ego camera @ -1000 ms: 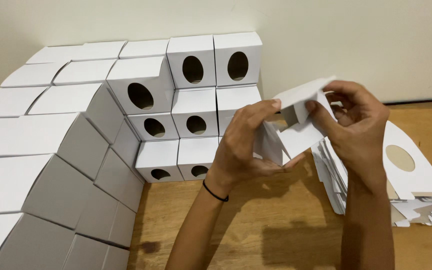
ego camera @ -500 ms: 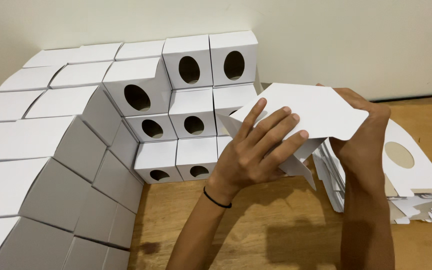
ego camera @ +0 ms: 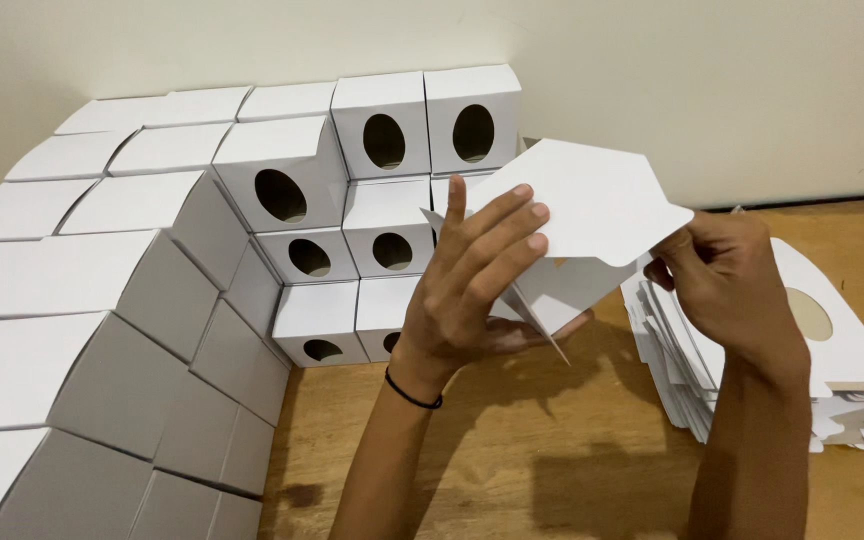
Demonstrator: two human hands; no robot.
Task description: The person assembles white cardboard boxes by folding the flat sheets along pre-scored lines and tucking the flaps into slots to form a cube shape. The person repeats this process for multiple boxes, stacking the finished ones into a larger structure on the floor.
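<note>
— Both hands are up off the surface: left hand clamps the half-folded box, right hand pinches its flap.

— Risky?

— A hard tug might crease it, or an elbow could topple the stacked boxes left.

White cardboard box blank, half-folded, flap up, held above table.

Left hand: raised at mid-frame, back toward the camera, fingers spread and extended upward, thumb hooked low to the right. Thin black band at the wrist; forearm bare, rising from the lower edge.
Right hand: raised at right, fingers curled in a pinch toward the left. Forearm bare, near upright.
</note>
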